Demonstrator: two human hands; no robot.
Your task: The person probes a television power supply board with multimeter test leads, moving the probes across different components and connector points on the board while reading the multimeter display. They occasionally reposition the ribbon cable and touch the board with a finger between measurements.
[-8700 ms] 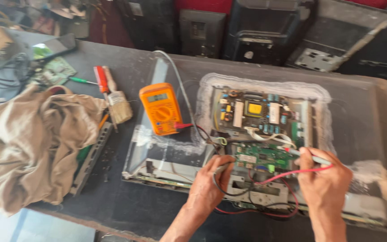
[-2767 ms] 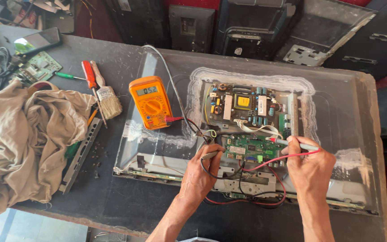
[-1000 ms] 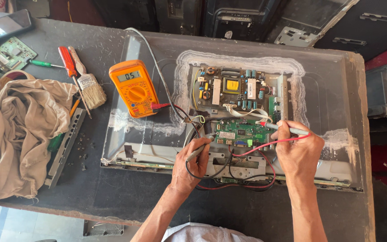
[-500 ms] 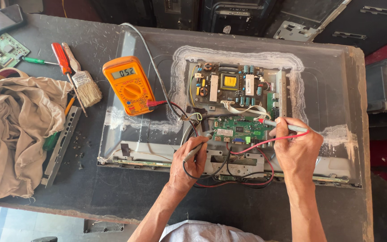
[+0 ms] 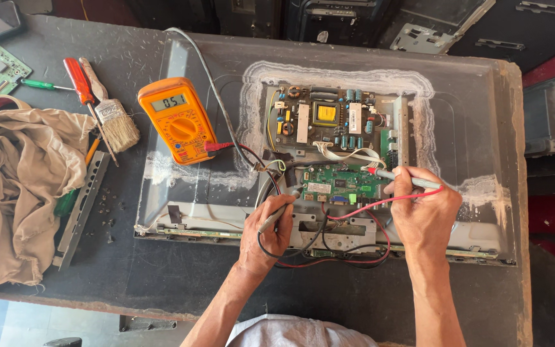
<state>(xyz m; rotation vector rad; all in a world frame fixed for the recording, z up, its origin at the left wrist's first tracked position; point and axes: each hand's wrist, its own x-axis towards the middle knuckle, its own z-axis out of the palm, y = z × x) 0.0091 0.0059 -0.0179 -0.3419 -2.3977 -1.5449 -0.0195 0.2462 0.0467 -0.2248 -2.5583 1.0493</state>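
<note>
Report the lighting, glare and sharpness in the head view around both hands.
Head view: even daylight, soft shadows under the left hand and right hand; mild sheen on the panel back; green circuit board, both probes and orange multimeter sharp; the top edge falls dark.

Orange, green and dusty grey on a dark bench

Orange multimeter (image 5: 176, 119) with grey display; green circuit board (image 5: 340, 184) beside tan board (image 5: 324, 119) bearing yellow block and blue cylinders; red lead (image 5: 380, 204) and black lead (image 5: 266, 247); grey panel back (image 5: 464, 109) streaked white; red-handled screwdriver (image 5: 79, 80); green-handled screwdriver (image 5: 38, 84); beige crumpled cloth (image 5: 17, 186); pale-bristled brush (image 5: 112, 117).
</note>
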